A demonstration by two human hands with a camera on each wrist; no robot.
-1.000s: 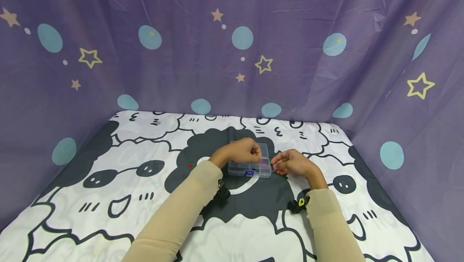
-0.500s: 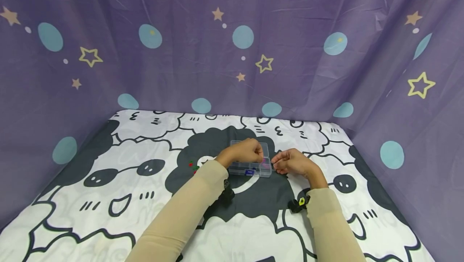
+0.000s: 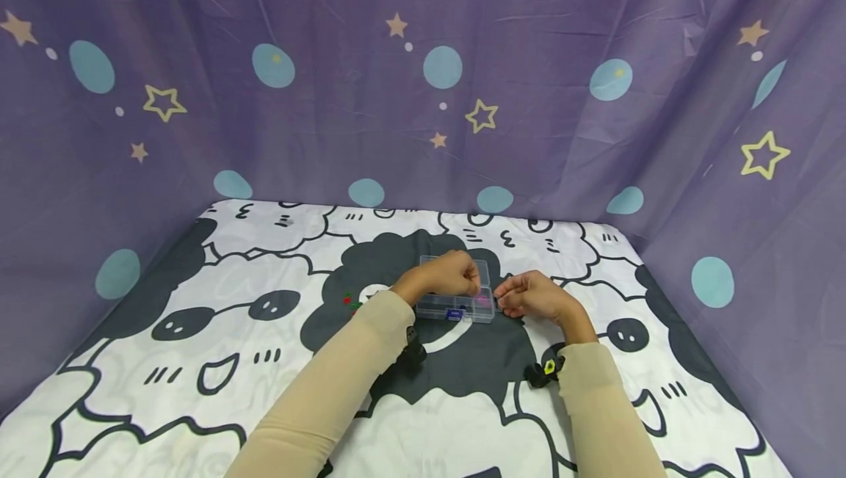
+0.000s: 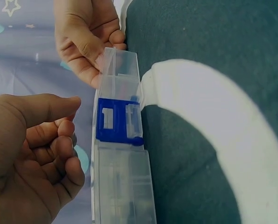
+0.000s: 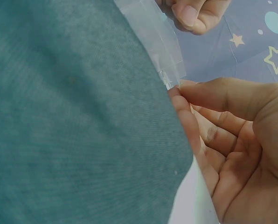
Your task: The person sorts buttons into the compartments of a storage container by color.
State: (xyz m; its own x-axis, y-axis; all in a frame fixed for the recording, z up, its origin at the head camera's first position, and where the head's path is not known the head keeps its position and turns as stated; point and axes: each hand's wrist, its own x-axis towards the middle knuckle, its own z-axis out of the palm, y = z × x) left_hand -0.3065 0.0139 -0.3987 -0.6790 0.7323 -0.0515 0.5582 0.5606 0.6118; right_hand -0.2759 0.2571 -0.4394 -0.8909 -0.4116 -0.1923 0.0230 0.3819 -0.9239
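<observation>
A clear plastic compartment box (image 3: 432,309) with a blue latch (image 4: 120,121) lies with its lid raised on the dark patch of the cloth. My left hand (image 3: 452,274) hovers over its compartments, fingers curled in. In the left wrist view, a gap shows between the left thumb (image 4: 55,108) and the fingers, with nothing visible between them. Something small and pink (image 3: 484,301) shows in the right-hand compartments below that hand. At the box's right end, my right hand (image 3: 534,294) pinches the corner between thumb and fingers, as the right wrist view shows.
Small red and green pieces (image 3: 347,299) lie on the cloth (image 3: 225,346) left of the box, partly behind my left sleeve (image 3: 330,382). A purple curtain (image 3: 370,125) hangs behind and at both sides.
My left hand has shifted slightly right, and more red and green pieces show beside its sleeve. The pink thing is more visible below the fingers. The right hand has stayed at the box corner.
</observation>
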